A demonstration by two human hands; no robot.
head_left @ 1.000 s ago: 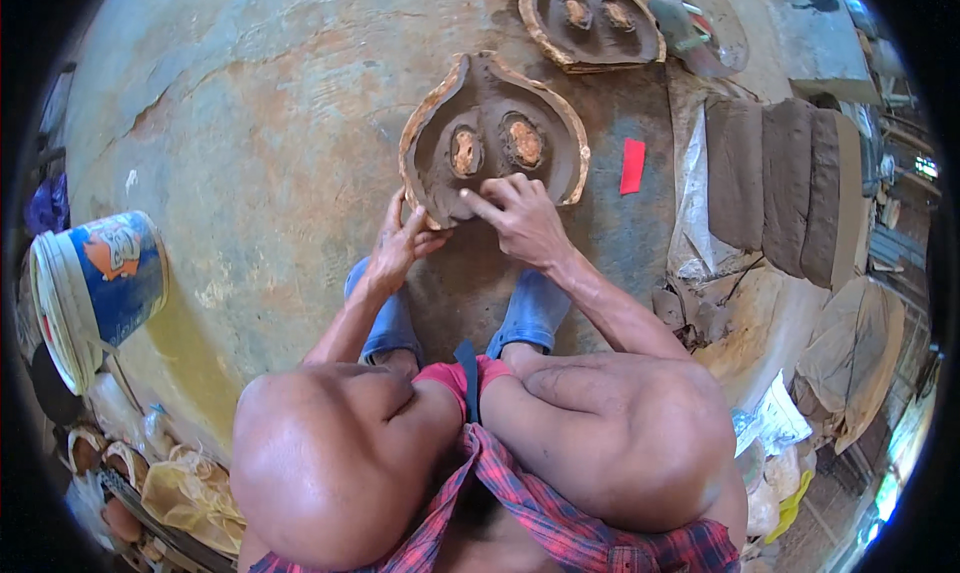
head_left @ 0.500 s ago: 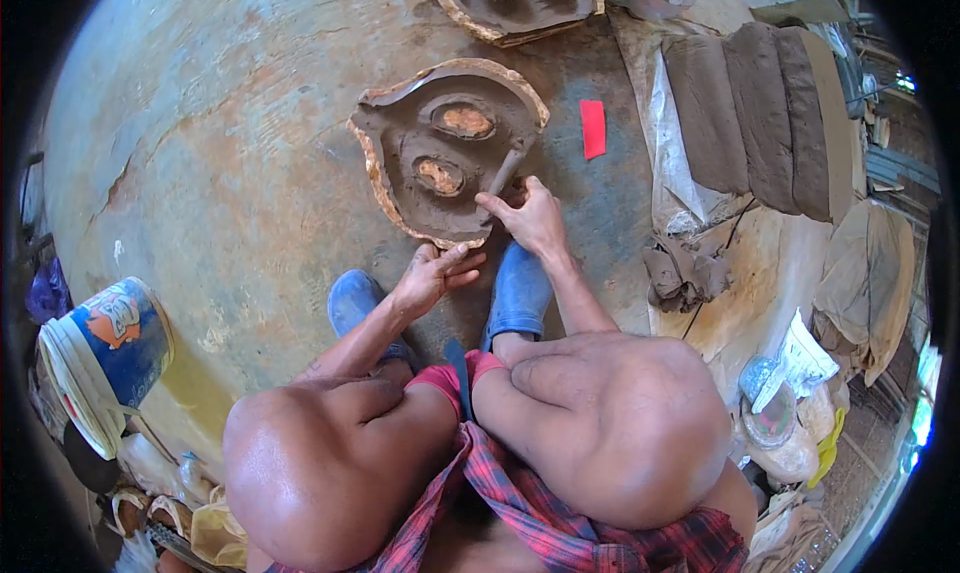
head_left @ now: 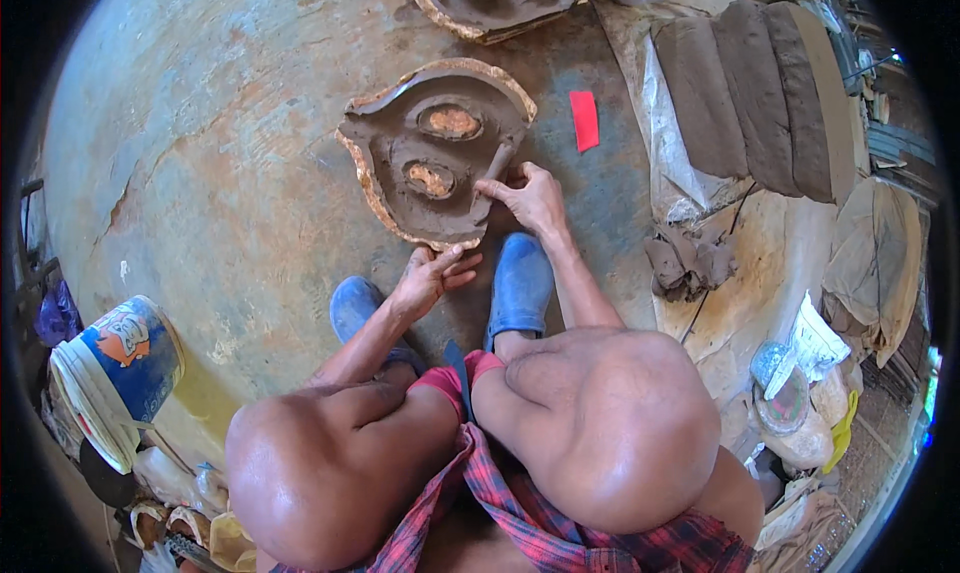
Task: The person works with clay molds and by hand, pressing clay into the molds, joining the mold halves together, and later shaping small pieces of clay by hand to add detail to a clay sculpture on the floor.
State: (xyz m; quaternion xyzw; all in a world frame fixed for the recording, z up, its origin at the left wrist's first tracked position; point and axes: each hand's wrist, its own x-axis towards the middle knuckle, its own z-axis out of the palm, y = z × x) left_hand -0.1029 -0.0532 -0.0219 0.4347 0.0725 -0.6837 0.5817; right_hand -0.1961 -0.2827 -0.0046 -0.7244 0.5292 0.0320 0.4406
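A shallow, pale-rimmed mould (head_left: 352, 163) lies on the floor before me, lined with dark wet clay (head_left: 392, 141). Two oval orange-brown bumps show through the lining. Along its inner right side runs a clay coil (head_left: 503, 157). My right hand (head_left: 537, 203) is closed at the coil's near end, thumb pressed on the clay inside and fingers around the outer edge. At the near rim, my left hand (head_left: 425, 281) grips the mould, its thumb against the edge and its other fingers reaching to the right. The undersides of those fingers are hidden.
A second clay-lined mould (head_left: 480, 23) sits farther away. A red strip (head_left: 584, 121) lies to the right. Beyond it are thick clay slabs (head_left: 745, 98) and a crumpled clay lump (head_left: 688, 265). A blue-and-white bucket (head_left: 135, 358) stands at left. My blue shoes (head_left: 520, 283) are just below the mould.
The view has shifted slightly, so the mould and floor things sit a little differently in it. My right thumb stays on the coil and my left hand stays at the near rim.
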